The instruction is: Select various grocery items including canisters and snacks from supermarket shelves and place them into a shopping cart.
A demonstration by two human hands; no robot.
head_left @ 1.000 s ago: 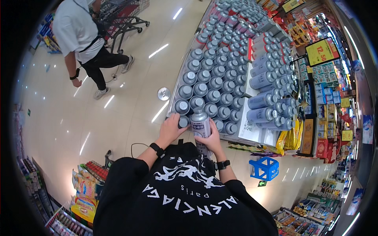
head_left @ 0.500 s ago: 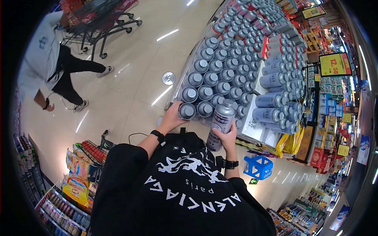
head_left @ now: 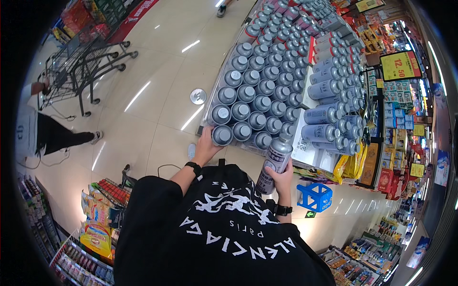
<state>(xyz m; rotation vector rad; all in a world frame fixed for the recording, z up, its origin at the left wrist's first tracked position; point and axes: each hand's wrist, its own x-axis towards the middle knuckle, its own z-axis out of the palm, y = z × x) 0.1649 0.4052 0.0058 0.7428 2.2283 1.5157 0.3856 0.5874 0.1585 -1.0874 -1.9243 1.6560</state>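
Observation:
In my right hand [head_left: 281, 177] is a grey metal gas canister [head_left: 276, 155] with a printed label and a domed cap, tilted with its cap end up and away from me. My fingers and thumb wrap round its lower half, just in front of the display. My left hand [head_left: 206, 148] is at the near left corner of the display, its fingers closed round the side of the corner canister [head_left: 222, 136]. Several like canisters [head_left: 262, 103] stand upright in close rows beyond it. On the right, more canisters [head_left: 319, 132] lie on their sides, stacked on white cardboard [head_left: 310, 155].
A blue plastic stool [head_left: 315, 197] stands on the floor to the right. At left is a shopping cart [head_left: 81, 71] beside a person [head_left: 57, 133]. Bagged goods [head_left: 98, 233] fill a rack at lower left. Price signs [head_left: 400, 65] and stocked shelves line the right.
The person and cart at the left have shifted further left in view. My right hand with its canister has come slightly lower and to the right. My left hand stays at the corner canister.

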